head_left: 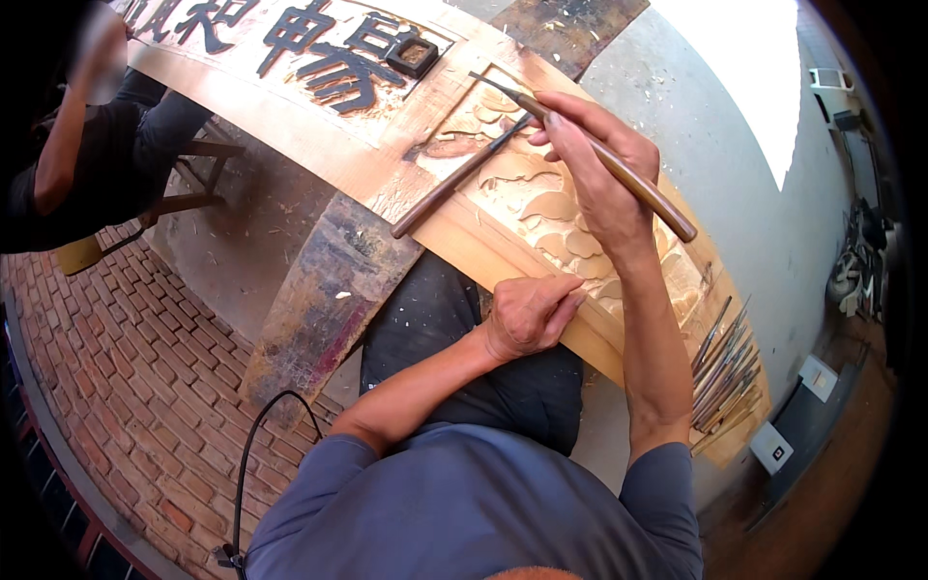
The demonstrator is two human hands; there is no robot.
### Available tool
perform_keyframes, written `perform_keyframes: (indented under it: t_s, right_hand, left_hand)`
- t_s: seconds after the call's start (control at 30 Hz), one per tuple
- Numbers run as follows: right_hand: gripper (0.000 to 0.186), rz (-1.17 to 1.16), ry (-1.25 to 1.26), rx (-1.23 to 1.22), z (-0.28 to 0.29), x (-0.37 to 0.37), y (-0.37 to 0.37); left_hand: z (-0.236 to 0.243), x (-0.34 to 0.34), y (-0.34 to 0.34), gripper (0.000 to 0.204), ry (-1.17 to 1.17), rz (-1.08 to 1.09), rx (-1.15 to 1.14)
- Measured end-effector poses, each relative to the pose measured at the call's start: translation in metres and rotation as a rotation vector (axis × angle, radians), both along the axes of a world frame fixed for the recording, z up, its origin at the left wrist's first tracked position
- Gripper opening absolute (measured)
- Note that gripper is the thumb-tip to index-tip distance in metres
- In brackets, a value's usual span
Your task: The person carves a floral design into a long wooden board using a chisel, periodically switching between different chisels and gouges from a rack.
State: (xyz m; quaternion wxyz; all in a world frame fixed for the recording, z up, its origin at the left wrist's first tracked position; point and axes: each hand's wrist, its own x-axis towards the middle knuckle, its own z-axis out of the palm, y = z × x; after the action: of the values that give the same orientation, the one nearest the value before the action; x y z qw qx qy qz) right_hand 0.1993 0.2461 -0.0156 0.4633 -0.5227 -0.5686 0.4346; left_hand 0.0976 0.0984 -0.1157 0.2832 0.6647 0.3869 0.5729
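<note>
My right hand (604, 159) is closed around the wooden handle of a carving chisel (643, 184), held above the board with its thin metal tip pointing to the far left. A second chisel (449, 188) with a dark brown handle lies across the wooden board (483, 237), its blade end near my right hand. Beneath both is a carved relief (551, 205) of rounded, overlapping shapes. My left hand (532, 311) rests at the board's near edge, fingers curled and index finger and thumb toward the carving. Whatever it may hold is hidden.
Many slim carving tools (725, 372) lie bundled at the board's right end. A small dark square box (413, 57) sits beside dark raised characters (333, 72). Another person (92, 145) sits at the far left. A stained plank (333, 290) juts out under the board.
</note>
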Motion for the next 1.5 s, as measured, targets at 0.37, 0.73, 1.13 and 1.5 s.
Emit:
perform_keyframes:
  t_s: [0.37, 0.73, 1.13, 1.5]
  right_hand:
    - [0.031, -0.136, 0.059, -0.122, -0.012, 0.119, -0.198]
    - [0.025, 0.0, -0.149, -0.142, -0.016, 0.114, -0.173]
    - [0.021, -0.022, -0.171, -0.119, -0.018, 0.106, -0.168]
    - [0.02, -0.065, -0.205, -0.163, -0.015, 0.099, -0.171]
  left_hand:
    - [0.003, 0.007, -0.002, 0.052, 0.251, -0.22, 0.108]
    - [0.0, 0.008, 0.002, 0.056, 0.306, -0.21, 0.044]
    - [-0.003, 0.007, 0.002, 0.059, 0.305, -0.199, 0.023]
    - [-0.001, 0.008, 0.002, 0.058, 0.268, -0.18, -0.025]
